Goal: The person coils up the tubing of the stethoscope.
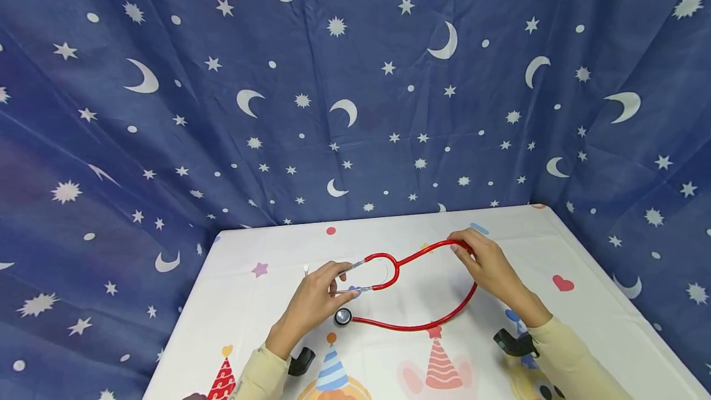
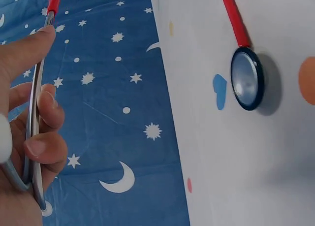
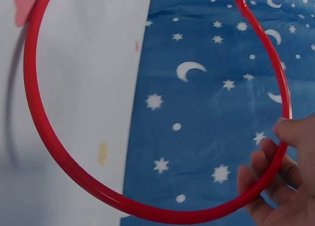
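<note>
A stethoscope with red tubing (image 1: 413, 328) stretches between my two hands above the table. My left hand (image 1: 318, 295) grips its metal ear tubes (image 2: 34, 100), with thumb and fingers curled around them. Below that hand, the round chest piece (image 1: 343, 316) hangs at the tube's end, close to the tablecloth; the left wrist view shows its shiny disc (image 2: 246, 79). At the right, my right hand (image 1: 489, 264) pinches the red tube (image 3: 287, 105) between thumb and fingers, and the tube bends there and loops back toward the chest piece.
The white tablecloth (image 1: 266, 301) carries printed party hats, hearts and stars. Behind the table hangs a blue curtain (image 1: 311, 141) with moons and stars. Black straps with small devices (image 1: 513, 343) sit at both wrists.
</note>
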`<state>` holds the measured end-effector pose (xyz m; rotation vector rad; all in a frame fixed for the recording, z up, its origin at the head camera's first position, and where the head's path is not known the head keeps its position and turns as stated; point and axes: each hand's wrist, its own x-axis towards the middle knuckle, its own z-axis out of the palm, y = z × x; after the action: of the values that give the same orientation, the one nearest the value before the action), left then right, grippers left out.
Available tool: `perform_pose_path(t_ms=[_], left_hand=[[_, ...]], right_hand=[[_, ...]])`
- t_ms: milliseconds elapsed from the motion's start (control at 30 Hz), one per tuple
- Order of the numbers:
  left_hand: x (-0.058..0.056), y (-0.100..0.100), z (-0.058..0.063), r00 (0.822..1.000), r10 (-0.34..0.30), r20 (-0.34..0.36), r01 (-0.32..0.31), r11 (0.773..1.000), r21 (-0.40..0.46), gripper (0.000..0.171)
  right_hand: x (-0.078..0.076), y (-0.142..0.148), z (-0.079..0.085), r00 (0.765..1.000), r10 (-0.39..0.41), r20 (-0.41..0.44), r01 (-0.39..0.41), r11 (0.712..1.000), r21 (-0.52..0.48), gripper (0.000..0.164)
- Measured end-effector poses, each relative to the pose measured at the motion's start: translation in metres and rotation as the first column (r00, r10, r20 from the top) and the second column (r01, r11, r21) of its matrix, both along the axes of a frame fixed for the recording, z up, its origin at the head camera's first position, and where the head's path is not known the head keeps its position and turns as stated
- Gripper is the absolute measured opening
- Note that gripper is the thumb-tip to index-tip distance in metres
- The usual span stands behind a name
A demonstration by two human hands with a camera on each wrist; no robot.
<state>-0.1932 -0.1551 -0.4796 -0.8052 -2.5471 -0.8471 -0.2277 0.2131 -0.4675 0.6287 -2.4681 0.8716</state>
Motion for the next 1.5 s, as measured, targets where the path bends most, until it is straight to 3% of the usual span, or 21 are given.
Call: perform_pose_path(t_ms=[300,567,833,1233,1500], left_hand=[[0.000,0.005,0.003,0.995,-0.052,-0.081,0.051,0.999,-0.014,0.051],[-0.001,0.014,0.004,0.988,-0.099,-0.119,0.094,0.994,-0.047,0.049],[-0.001,0.023,0.003,0.980,-0.137,-0.144,0.131,0.990,-0.052,0.049],[0.004,0.034,0.011,0.969,-0.199,-0.143,0.193,0.980,-0.054,0.045],[0.007,0.038,0.011,0.966,-0.211,-0.148,0.205,0.977,-0.054,0.045]], right_hand=[[0.004,-0.012,0.022,0.983,0.125,-0.135,-0.137,0.987,-0.085,0.027],[0.009,-0.035,0.037,0.967,0.205,-0.152,-0.224,0.966,-0.126,0.025],[0.009,-0.053,0.042,0.949,0.261,-0.175,-0.283,0.952,-0.118,0.025],[0.001,-0.068,0.039,0.932,0.345,-0.110,-0.353,0.933,-0.067,0.021],[-0.009,-0.072,0.035,0.914,0.402,0.060,-0.399,0.915,-0.058,0.018]])
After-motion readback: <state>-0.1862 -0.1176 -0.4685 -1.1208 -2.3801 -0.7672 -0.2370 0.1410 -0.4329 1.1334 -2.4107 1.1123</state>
